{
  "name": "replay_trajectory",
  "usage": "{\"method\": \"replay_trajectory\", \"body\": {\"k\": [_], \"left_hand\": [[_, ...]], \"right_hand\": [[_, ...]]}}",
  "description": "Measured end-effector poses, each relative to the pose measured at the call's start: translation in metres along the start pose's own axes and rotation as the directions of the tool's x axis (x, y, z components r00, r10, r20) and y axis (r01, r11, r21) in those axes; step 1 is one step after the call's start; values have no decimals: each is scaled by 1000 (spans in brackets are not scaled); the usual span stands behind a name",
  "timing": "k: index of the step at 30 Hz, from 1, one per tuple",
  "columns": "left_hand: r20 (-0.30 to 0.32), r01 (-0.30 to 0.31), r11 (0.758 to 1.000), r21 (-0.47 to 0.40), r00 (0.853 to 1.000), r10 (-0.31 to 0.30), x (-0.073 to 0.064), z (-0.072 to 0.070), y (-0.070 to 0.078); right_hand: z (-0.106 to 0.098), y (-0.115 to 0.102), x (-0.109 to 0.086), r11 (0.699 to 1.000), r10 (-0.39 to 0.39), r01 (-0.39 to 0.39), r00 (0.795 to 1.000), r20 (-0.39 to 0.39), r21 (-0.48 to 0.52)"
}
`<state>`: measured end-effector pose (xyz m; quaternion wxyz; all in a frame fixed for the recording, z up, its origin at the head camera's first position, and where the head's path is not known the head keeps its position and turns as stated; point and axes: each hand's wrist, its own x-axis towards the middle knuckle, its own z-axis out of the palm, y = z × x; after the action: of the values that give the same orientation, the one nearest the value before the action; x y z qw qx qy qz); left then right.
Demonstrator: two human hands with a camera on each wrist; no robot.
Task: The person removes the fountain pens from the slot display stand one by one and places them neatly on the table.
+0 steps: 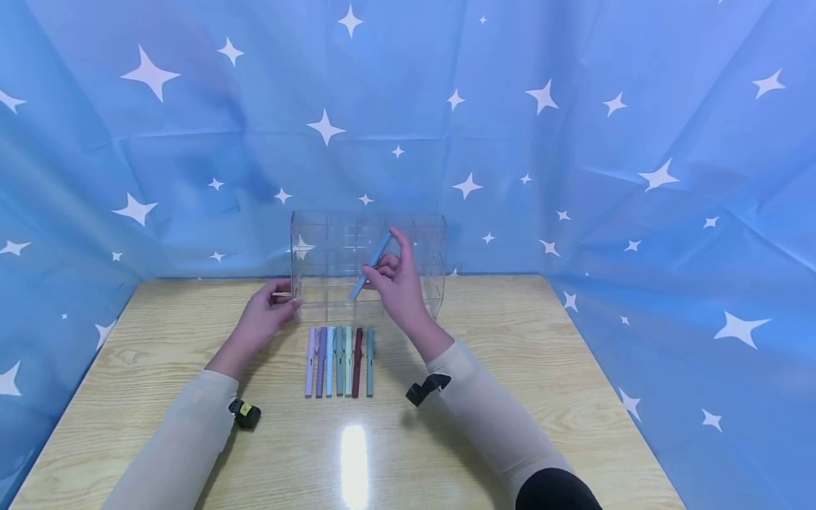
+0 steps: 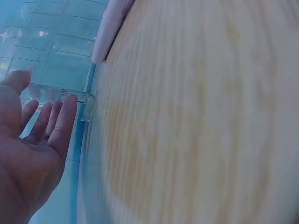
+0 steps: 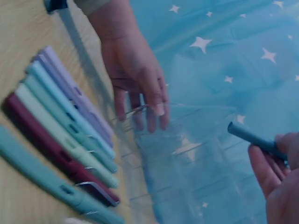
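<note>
A clear acrylic organizer (image 1: 341,290) with a grid of compartments stands upright at the back of the table. My left hand (image 1: 266,312) touches its left side, fingers fairly straight along the outside and thumb at the front edge. My right hand (image 1: 400,287) pinches a blue-grey pen (image 1: 360,283) between thumb and fingers, slanted before the compartments. One round end of that pen (image 3: 247,134) points out of the hand in the right wrist view. In front of the organizer, several capped pens lie side by side, from a lilac pen (image 1: 310,361) to a dark red pen (image 1: 358,361) and a teal pen (image 1: 370,361).
The wooden table (image 1: 510,368) reaches back to a blue curtain (image 1: 395,92) with white stars, close behind the organizer. Black wrist cameras sit on both sleeves, the left wrist camera (image 1: 246,414) low over the wood. A bright reflection lies in front of the pens.
</note>
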<state>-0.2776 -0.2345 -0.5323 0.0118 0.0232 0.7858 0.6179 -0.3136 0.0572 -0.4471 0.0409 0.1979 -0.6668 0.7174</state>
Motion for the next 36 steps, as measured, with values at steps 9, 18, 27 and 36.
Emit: {"method": "replay_trajectory", "body": {"k": [9,18,27,36], "left_hand": [[-5,2,1000,-4,1000,-2,3,1,-4],[-6,5,1000,-6,1000,-5,3,0,-2],[0,15,1000,-3,1000,-15,2,0,0],[3,13,1000,2,1000,-13,3,-2,-2]], "right_hand": [[-20,10,-27,996,82,-80,995,52,-42],[-41,22,-53,985,147,-135,982,115,-103],[-45,28,-68,973,200,-179,970,137,-148],[-44,34,-78,964,253,-232,950,182,-129]]}}
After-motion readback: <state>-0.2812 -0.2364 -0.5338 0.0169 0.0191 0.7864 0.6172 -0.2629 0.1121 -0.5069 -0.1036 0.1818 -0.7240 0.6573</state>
